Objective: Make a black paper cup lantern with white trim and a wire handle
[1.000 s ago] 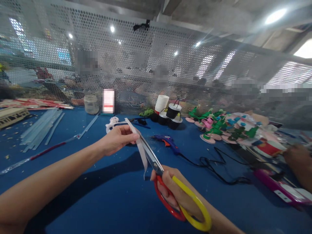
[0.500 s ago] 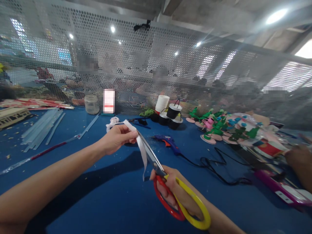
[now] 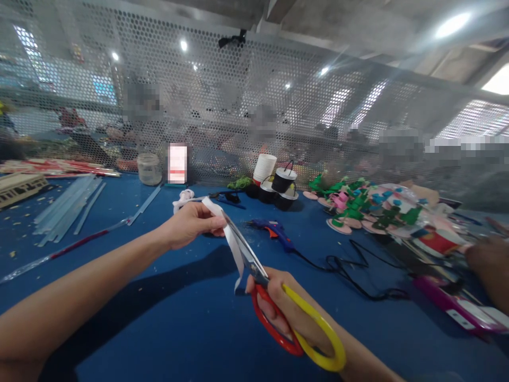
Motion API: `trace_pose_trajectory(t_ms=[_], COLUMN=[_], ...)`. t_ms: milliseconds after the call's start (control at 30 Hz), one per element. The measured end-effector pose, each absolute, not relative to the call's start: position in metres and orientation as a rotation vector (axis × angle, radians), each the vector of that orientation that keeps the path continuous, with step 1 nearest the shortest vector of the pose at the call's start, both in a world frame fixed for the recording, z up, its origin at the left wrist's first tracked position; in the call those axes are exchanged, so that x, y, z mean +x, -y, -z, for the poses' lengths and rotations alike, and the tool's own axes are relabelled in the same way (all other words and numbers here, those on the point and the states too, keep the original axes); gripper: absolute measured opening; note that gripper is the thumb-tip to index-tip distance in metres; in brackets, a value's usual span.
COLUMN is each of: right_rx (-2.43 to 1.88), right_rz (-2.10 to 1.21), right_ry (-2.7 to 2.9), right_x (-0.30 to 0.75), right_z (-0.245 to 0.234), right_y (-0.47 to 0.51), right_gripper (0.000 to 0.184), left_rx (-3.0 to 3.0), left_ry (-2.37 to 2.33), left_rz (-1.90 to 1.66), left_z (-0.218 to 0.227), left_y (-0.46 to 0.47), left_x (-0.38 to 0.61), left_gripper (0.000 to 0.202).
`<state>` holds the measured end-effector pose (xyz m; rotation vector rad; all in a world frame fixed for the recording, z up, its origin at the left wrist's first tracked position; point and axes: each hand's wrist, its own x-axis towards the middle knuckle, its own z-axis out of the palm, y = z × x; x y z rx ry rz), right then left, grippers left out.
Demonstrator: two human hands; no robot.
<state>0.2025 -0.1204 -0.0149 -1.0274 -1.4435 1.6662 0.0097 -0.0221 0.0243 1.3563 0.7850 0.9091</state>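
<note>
My left hand (image 3: 191,224) pinches the top of a thin white strip (image 3: 234,246) that hangs down over the blue table (image 3: 167,323). My right hand (image 3: 288,310) grips a pair of scissors (image 3: 278,305) with one red and one yellow handle loop. The steel blades run along the strip, pointing up toward my left fingers. The blades look almost closed on the strip.
A blue glue gun (image 3: 274,232) with a black cord (image 3: 350,270) lies beyond the scissors. Black pots and a stack of white cups (image 3: 263,168) stand by the perforated screen. Foam craft pieces (image 3: 369,209) crowd the right, clear sticks (image 3: 67,207) the left. Another person's hand (image 3: 487,262) is at far right.
The scissors have crept slightly up along the strip and the strip's lower end has swung a little. Both hands stay nearly in place.
</note>
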Motion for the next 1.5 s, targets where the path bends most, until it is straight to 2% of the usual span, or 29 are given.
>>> trace_pose_trajectory(t_ms=[533,833,1133,1400,1500], right_rx=[-0.984,-0.959,-1.089,-1.078,-1.082], right_rz=[-1.643,-1.681,-1.629,-1.634,-1.627], right_ry=[1.579,1.506,1.59,1.469,1.479], right_x=[0.208,0.204,0.205,0.196,0.196], right_z=[0.017,0.017,0.014,0.005,0.007], right_y=[0.116,0.115,0.113,0.119,0.12], right_gripper=[0.062,0.051,0.067,0.053,0.054], left_rx=[1.549,1.523,1.525,1.537,1.553], left_ry=[-0.715,-0.746,-0.78,-0.781,-0.794], left_rz=[-0.863,-0.828,-0.801,-0.781,-0.775], left_z=[-0.023,-0.023,-0.026,-0.026,-0.026], left_y=[0.02,0.021,0.023,0.025,0.025], left_x=[0.005,0.007,0.008,0.01,0.01], left_gripper=[0.007,0.007,0.008,0.011,0.011])
